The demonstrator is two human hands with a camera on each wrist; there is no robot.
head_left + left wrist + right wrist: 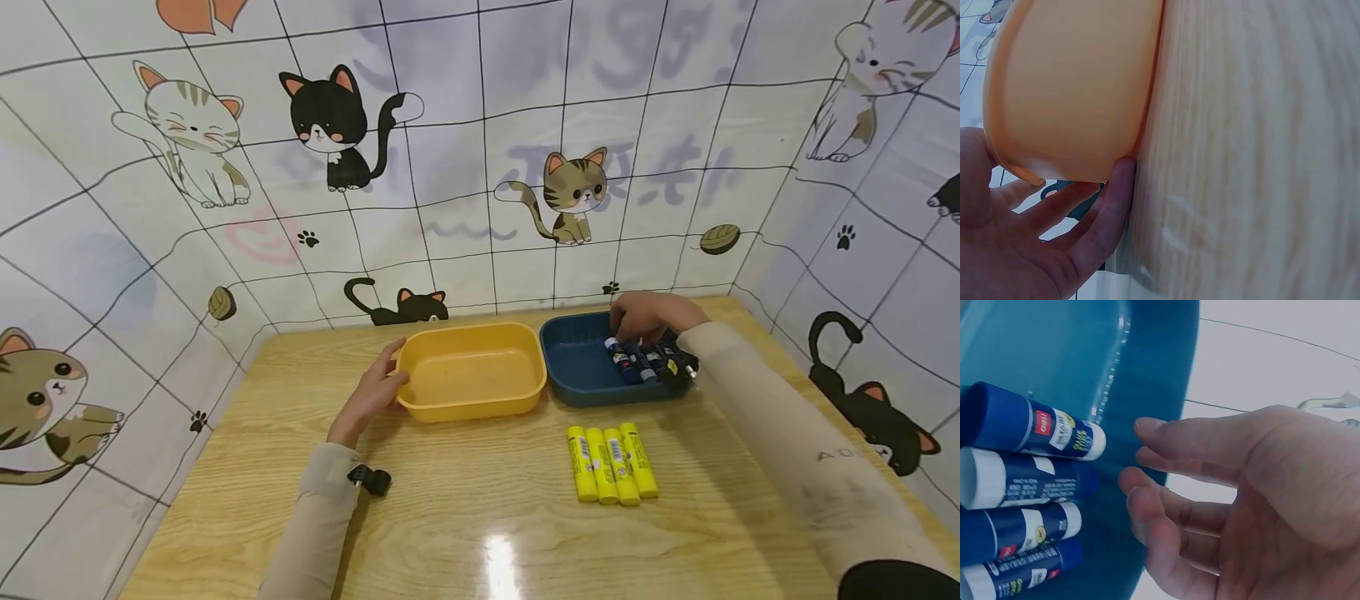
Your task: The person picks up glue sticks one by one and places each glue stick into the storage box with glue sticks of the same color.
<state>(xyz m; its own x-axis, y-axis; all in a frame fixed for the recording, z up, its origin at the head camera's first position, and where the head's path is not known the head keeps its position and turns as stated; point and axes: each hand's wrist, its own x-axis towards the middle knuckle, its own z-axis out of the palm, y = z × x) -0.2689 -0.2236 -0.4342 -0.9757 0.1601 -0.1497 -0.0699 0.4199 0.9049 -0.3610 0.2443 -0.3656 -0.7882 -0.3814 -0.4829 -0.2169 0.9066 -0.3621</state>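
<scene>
My left hand [375, 387] holds the left end of a yellow plastic basket [471, 408], its thumb at the rim. In the left wrist view, the fingers of that hand [1054, 231] lie against the outside of the basket's end wall [1079, 94]. My right hand [647, 315] is over the far side of a blue basket [573, 392]. Seen from the right wrist, the right hand [1210, 506] has loosely bent fingers with nothing between them. Close to its fingertips, several dark blue glue sticks [1041, 422] lie side by side in the blue basket.
Several yellow glue sticks [609, 465] lie in a row on the wooden table [450, 500], in front of the blue basket. The two baskets stand side by side near the back edge. A cat-patterned wall covering [435, 167] rises behind and beside the table.
</scene>
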